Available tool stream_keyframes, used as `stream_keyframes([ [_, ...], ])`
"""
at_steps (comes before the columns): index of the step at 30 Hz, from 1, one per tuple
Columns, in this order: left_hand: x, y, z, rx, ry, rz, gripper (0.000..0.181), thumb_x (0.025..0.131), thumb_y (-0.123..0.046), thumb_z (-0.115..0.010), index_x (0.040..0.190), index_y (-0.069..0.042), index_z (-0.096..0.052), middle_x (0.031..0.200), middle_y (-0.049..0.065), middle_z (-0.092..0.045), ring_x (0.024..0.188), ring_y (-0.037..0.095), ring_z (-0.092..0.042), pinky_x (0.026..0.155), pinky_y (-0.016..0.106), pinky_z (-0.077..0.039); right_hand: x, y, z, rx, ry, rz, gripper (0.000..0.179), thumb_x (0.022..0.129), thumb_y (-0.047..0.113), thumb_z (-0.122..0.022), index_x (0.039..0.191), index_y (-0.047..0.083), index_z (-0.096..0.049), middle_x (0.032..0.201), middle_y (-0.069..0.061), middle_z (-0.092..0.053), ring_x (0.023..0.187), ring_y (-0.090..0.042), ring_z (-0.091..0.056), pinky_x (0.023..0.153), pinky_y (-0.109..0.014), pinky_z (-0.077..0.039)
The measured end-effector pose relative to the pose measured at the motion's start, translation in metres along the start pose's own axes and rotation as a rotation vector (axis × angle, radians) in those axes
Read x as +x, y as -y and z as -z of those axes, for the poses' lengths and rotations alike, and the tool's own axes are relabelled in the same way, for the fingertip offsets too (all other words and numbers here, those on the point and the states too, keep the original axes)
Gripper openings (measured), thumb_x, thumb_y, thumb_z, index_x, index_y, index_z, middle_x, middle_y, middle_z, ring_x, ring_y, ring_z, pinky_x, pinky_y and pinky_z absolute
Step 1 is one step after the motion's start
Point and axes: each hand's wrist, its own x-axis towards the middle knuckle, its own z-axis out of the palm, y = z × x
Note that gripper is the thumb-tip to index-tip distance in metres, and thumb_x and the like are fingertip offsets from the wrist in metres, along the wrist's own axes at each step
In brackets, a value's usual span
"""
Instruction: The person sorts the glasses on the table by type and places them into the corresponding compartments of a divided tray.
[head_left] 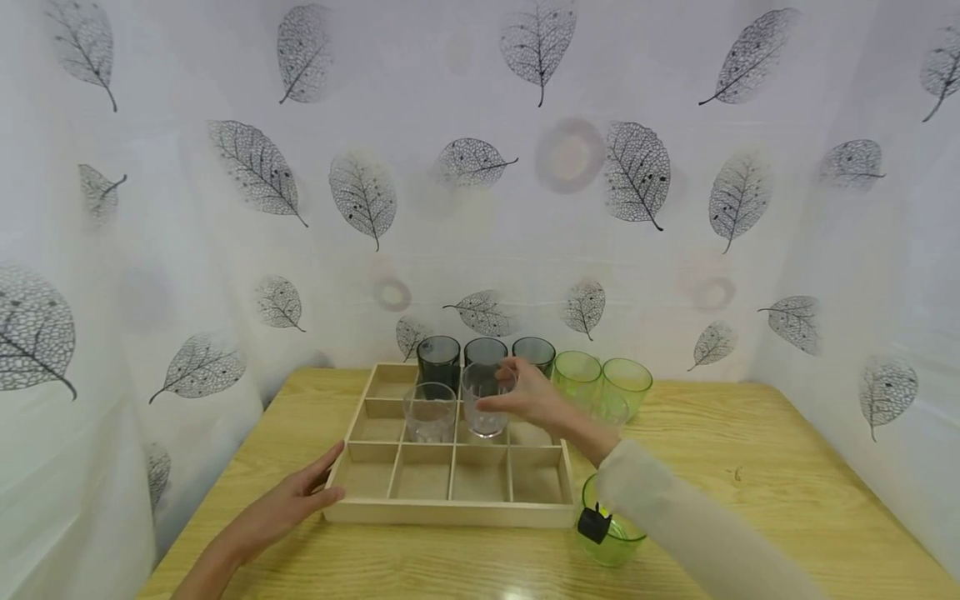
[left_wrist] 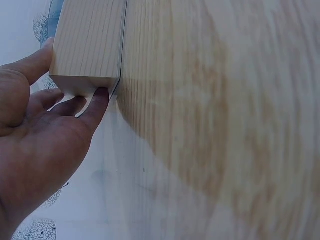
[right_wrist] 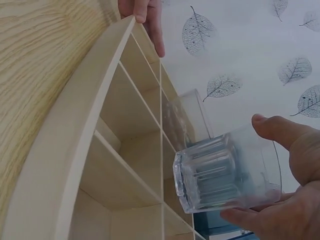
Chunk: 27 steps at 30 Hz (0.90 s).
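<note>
My right hand [head_left: 536, 396] grips a clear tumbler [head_left: 483, 408], base down, over the third compartment of the middle row in a wooden divided tray [head_left: 450, 512]. In the right wrist view, the thumb of my right hand [right_wrist: 300, 185] is at one side of the tumbler [right_wrist: 220, 170] and its fingers at the other. Left of it, another clear tumbler [head_left: 430, 417] stands in the second middle-row compartment. Three dark grey-blue tumblers [head_left: 438, 358] fill places in the back row. My left hand [head_left: 281, 508] touches the tray's front left corner, its fingers [left_wrist: 95, 107] against the side wall.
Two green tumblers [head_left: 627, 383] stand right of the tray's back, with a clear one [head_left: 613, 410] partly behind my right wrist. Another green tumbler [head_left: 611, 546] is beside the front right corner, a small black object [head_left: 594, 523] overlapping it. A leaf-print curtain [head_left: 465, 242] surrounds the wooden table [head_left: 750, 467].
</note>
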Motion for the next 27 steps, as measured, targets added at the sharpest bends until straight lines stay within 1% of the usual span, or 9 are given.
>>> stream_keyframes([
  [5,0.000,-0.002,0.000,0.002,-0.004,0.017,0.076,0.111,-0.028,-0.052,0.167,-0.009,-0.004,0.170,0.023,0.000,0.151,0.053,-0.009,0.117,0.062,-0.025,0.002,-0.005,-0.007,0.003,-0.011,0.002,0.088,0.083,0.023,-0.089,0.150,-0.008,-0.041,0.139,-0.023,-0.058,0.128,-0.038,-0.056,0.108,-0.052,-0.045],
  [12,0.001,0.000,0.001,-0.003,0.016,-0.014,0.076,0.111,-0.025,-0.051,0.166,-0.007,-0.003,0.169,0.026,0.001,0.149,0.057,-0.008,0.116,0.065,-0.025,0.001,-0.011,-0.011,0.047,0.007,0.010,0.088,0.084,0.021,-0.088,0.150,-0.010,-0.039,0.141,-0.026,-0.056,0.129,-0.039,-0.054,0.109,-0.052,-0.045],
  [17,0.000,0.000,0.000,0.006,0.012,-0.012,0.075,0.111,-0.025,-0.051,0.166,-0.007,-0.003,0.169,0.026,0.000,0.149,0.056,-0.010,0.116,0.063,-0.027,0.002,-0.012,-0.014,0.051,0.010,-0.008,0.090,0.083,0.020,-0.089,0.151,-0.009,-0.039,0.141,-0.026,-0.056,0.129,-0.040,-0.054,0.108,-0.052,-0.045],
  [22,0.000,-0.001,0.000,0.020,0.003,-0.020,0.075,0.111,-0.025,-0.051,0.166,-0.006,-0.004,0.169,0.026,-0.001,0.149,0.056,-0.011,0.115,0.060,-0.028,0.001,-0.014,-0.015,0.018,0.033,-0.044,0.093,0.082,0.018,-0.090,0.152,-0.010,-0.036,0.147,-0.028,-0.051,0.136,-0.041,-0.050,0.112,-0.052,-0.042],
  [25,0.000,-0.001,0.000,0.017,0.010,-0.025,0.075,0.111,-0.024,-0.051,0.166,-0.005,-0.003,0.168,0.027,0.000,0.149,0.057,-0.010,0.115,0.062,-0.027,-0.002,-0.016,-0.013,-0.020,0.031,-0.040,0.092,0.082,0.019,-0.090,0.152,-0.010,-0.038,0.149,-0.029,-0.049,0.138,-0.041,-0.049,0.113,-0.052,-0.041],
  [27,0.000,-0.001,0.000,0.010,0.013,-0.022,0.075,0.111,-0.024,-0.051,0.166,-0.006,-0.003,0.168,0.027,0.001,0.149,0.057,-0.010,0.115,0.063,-0.026,-0.003,-0.016,-0.010,-0.045,0.030,-0.022,0.090,0.083,0.020,-0.089,0.151,-0.011,-0.039,0.148,-0.030,-0.050,0.136,-0.042,-0.050,0.112,-0.052,-0.042],
])
